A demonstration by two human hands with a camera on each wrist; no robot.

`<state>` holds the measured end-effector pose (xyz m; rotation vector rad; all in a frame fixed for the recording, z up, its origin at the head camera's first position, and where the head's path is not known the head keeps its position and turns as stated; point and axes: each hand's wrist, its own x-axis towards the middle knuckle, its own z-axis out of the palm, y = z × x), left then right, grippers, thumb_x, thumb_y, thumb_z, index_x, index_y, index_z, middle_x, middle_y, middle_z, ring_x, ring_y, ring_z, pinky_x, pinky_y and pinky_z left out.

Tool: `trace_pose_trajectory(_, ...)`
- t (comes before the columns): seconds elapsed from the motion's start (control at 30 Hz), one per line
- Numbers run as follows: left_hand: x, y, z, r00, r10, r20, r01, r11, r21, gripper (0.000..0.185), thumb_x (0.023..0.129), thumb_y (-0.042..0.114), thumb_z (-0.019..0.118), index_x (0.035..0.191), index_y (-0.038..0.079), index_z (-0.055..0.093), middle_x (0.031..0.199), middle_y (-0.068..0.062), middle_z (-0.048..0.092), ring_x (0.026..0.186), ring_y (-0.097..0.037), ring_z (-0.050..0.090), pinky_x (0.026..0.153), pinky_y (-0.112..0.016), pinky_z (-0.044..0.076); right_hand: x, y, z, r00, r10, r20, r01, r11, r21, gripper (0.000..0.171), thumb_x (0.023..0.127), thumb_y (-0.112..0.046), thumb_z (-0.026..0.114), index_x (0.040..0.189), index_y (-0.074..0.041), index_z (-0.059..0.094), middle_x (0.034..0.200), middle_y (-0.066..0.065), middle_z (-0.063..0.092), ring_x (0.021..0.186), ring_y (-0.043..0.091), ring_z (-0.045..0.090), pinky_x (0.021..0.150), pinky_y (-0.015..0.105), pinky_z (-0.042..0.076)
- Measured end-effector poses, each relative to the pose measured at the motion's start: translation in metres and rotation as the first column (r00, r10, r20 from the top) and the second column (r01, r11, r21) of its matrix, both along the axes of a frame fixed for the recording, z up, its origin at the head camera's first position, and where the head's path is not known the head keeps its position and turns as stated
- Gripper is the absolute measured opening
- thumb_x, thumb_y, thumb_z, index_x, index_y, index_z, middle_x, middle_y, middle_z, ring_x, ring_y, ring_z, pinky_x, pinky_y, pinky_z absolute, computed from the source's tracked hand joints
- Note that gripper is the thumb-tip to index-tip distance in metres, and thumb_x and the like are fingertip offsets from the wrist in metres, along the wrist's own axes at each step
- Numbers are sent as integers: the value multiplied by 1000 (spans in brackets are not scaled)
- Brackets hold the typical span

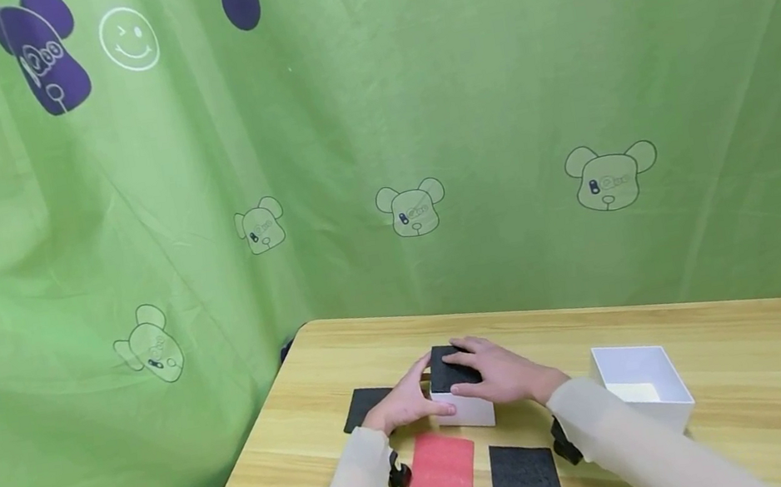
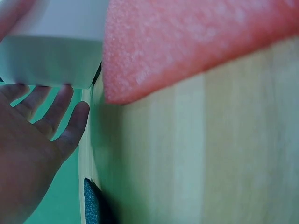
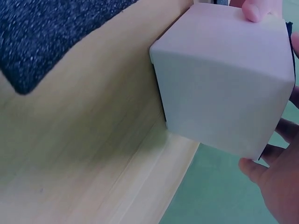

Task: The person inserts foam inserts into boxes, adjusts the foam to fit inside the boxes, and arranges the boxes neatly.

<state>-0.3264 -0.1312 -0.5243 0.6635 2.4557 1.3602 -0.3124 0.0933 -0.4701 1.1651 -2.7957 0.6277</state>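
Both arms reach in over the table (image 1: 757, 365) and meet at the white box (image 1: 472, 410), which stands near the table's middle. The left hand (image 1: 408, 403) cups the box's left side, fingers laid along the wall and the thumb up by the top edge; the left wrist view shows those fingers (image 2: 60, 109) fairly straight and slightly fanned beneath the box. The right hand (image 1: 501, 372) lies palm-down over the top, its fingers spread flat on a black foam pad (image 1: 447, 368) that sits in the box's mouth, pressing rather than pinching as far as I can tell from here. Left of the box, just beyond the left hand, lies a second black pad (image 1: 365, 405). In front of the box lie a red pad (image 1: 442, 468) and, beside it, another black pad (image 1: 525, 481). Well to the right of the box stands an open white tray (image 1: 657, 406).
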Motion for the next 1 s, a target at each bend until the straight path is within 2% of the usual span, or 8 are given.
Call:
trace_pose_trajectory(0.17,-1,1,2,1000,-6,-12,6,1000,12,105,74,33,81,153,20,14,147,-4,32,127,-18,39,104,-39,33,-1,-2,1,1000,-12,5,12,1000,-10,57,91,-48,57,134,-11,54,146,20,34,132,39,32,104,52,31)
trace_pose_trajectory(0.4,-1,0,1,1000,1,-19,-1,1000,10,105,73,34,82,153,20,15,152,-4,26,133,-20,31,107,-44,27,-3,-10,1,999,-19,-39,20,1000,9,56,91,-47,57,133,-10,55,144,20,38,130,41,34,104,54,30)
trace_pose_trajectory(0.7,-3,0,-2,999,-37,-8,37,998,52,101,75,30,81,152,23,16,150,-1,27,129,-20,37,99,-34,39,-6,-16,-5,996,-45,-74,45,999,3,61,89,-51,58,134,-10,54,143,12,43,131,40,35,104,59,25)
trace_pose_trajectory(0.87,-3,0,-2,998,-63,-8,63,995,77,100,76,26,80,152,24,15,149,0,29,127,-19,39,97,-31,40,-7,-17,-5,997,-47,-65,47,999,-12,63,88,-53,57,134,-10,55,143,10,44,131,39,35,102,65,23)
trace_pose_trajectory(1.0,-3,0,-2,999,-50,-16,51,997,50,101,76,28,80,152,24,15,150,0,28,128,-19,38,100,-33,38,-9,-16,-7,997,-46,-63,45,999,-14,64,88,-54,57,133,-10,55,143,9,44,131,38,36,101,66,23)
